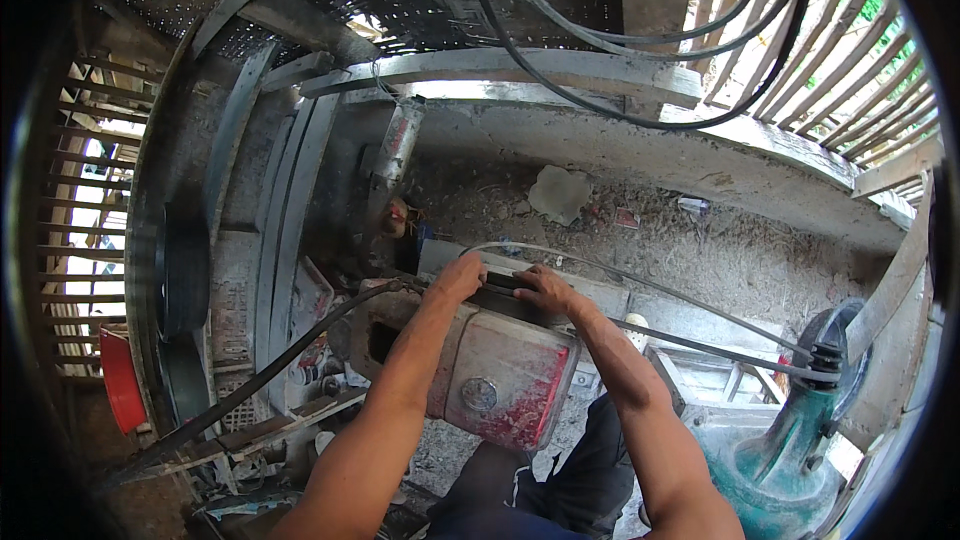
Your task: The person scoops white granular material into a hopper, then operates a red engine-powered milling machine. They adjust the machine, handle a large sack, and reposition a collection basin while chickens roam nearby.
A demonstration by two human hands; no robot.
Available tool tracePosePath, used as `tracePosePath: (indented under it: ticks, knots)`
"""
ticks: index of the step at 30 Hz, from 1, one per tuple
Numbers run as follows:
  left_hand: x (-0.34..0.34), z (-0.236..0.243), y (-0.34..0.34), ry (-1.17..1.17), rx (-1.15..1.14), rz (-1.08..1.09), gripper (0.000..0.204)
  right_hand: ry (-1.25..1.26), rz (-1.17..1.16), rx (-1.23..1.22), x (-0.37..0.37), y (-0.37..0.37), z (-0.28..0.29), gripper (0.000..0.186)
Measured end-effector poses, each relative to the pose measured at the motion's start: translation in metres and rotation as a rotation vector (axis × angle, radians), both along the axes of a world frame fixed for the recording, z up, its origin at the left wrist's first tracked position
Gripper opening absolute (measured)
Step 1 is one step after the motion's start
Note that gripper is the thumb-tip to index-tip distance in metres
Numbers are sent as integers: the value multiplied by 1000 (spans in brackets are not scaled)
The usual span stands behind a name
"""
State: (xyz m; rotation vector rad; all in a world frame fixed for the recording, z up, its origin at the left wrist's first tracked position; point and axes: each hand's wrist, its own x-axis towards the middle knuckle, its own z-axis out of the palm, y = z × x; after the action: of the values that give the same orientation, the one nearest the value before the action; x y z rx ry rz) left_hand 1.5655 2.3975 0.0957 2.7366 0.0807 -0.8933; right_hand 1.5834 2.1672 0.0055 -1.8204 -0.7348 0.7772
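Observation:
A dusty engine with a red and grey fuel tank [505, 380] stands in front of my legs. On its far side is a dark pulley [503, 286], partly covered by my hands. My left hand [458, 278] is closed at the pulley's left end, where a drive belt [660, 285] begins its loop. My right hand [546, 290] has its bent fingers closed over the pulley's right part. The belt's two strands run right to a small black pulley [826, 360] on a green machine [785, 450]. My fingers hide the exact contact.
A long dark bar [260, 380] slants from the engine to the lower left. A metal cylinder [400, 140] hangs by a wooden post. Black cables [600, 105] loop overhead. A chicken [396, 218] is beyond the engine. A red basin [120, 380] stands at left. Slatted walls flank the space.

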Motion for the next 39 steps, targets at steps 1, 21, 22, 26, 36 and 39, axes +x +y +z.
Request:
tracePosePath:
  ticks: [1, 21, 22, 26, 36, 39]
  knots:
    - [2, -3, -1, 10, 1, 45, 12, 32, 22, 2, 2, 0, -3, 55]
    - [-19, 21, -47, 20, 123, 115, 18, 109, 82, -28, 16, 19, -13, 55]
    - [-18, 20, -48, 31, 124, 141, 19, 73, 65, 6, 15, 23, -12, 54]
    - [-8, 7, -37, 82, 207, 215, 24, 12, 74, -99, 15, 53, -11, 48]
    - [-46, 86, -66, -353, -333, 550, 39, 27, 133, -217, 28, 170, -18, 31]
    - [-116, 160, -84, -423, -550, 505, 35, -27, 223, -565, 37, 216, -27, 29]
